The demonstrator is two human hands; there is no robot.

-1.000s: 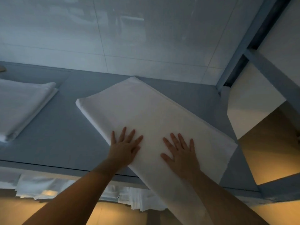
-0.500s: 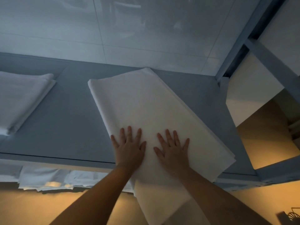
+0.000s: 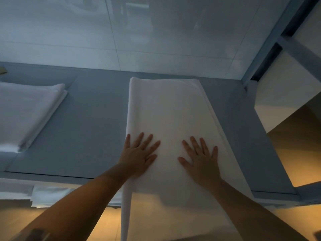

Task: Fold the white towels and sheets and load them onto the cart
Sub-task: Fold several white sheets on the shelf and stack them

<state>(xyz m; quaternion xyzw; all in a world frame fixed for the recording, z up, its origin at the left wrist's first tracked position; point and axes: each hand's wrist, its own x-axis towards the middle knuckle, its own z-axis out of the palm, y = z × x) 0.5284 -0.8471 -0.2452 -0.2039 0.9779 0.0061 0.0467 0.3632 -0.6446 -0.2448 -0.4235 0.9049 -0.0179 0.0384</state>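
Observation:
A long folded white sheet (image 3: 166, 110) lies lengthwise on the grey top (image 3: 90, 122), its far end near the wall and its near end hanging over the front edge. My left hand (image 3: 139, 155) presses flat on the sheet's left side with spread fingers. My right hand (image 3: 199, 157) presses flat beside it toward the sheet's right edge. A second folded white stack (image 3: 29, 110) sits at the far left of the same top.
A glossy tiled wall (image 3: 156, 32) rises behind the top. A grey metal frame (image 3: 271, 42) and a pale cabinet (image 3: 281, 101) stand at the right. More white linen (image 3: 50, 195) shows on a lower level under the front edge.
The sheet has swung from a diagonal lie to run straight away from me, and both hands moved with it, now set wider apart.

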